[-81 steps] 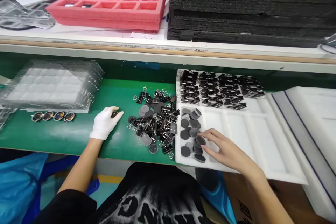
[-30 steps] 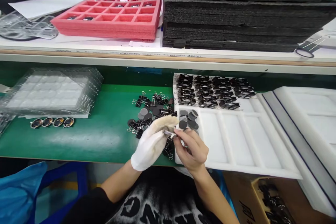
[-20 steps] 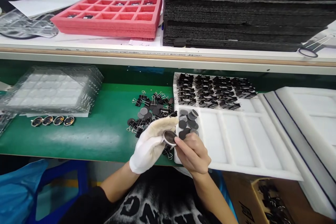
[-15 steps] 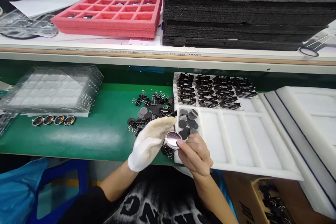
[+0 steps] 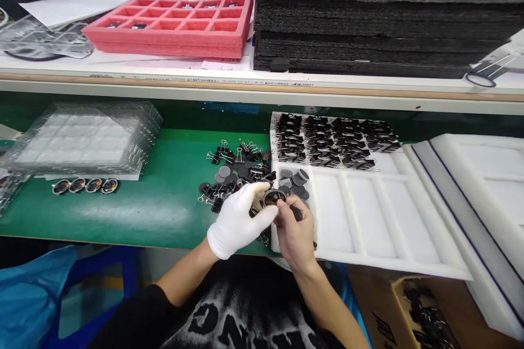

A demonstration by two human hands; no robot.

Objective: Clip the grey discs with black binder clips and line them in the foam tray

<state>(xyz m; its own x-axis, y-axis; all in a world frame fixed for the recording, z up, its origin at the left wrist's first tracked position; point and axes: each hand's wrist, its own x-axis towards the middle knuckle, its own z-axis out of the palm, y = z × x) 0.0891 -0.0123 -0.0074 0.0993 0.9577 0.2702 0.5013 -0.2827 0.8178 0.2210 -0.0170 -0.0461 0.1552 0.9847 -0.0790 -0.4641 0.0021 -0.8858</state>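
A round compact mirror [image 5: 275,197] with a shiny metal rim shows a dark, amber-flecked face between my two hands. White-gloved, my left hand [image 5: 242,218] curls its fingers and thumb around the left edge. My bare right hand [image 5: 295,232] pinches the near right edge, its thumb on the face; a dark round disc [image 5: 296,212] shows by its fingers. Grey and black discs [image 5: 300,177] lie just beyond, on the white foam tray [image 5: 333,212]. Loose binder clips [image 5: 221,152] and more discs are heaped on the green table left of the tray.
Several similar round pieces [image 5: 94,185] stand in a row at left, before stacked clear plastic trays [image 5: 82,139]. Rows of binder clips [image 5: 323,142] cover the foam's far end. A shelf edge [image 5: 164,87] crosses behind, carrying a red foam tray [image 5: 164,38] and black foam sheets [image 5: 368,27].
The compact mirror has turned from its bright mirrored face to its dark amber one and moved slightly away from me. My left fingers, earlier stretched out beside it, now curl around it.
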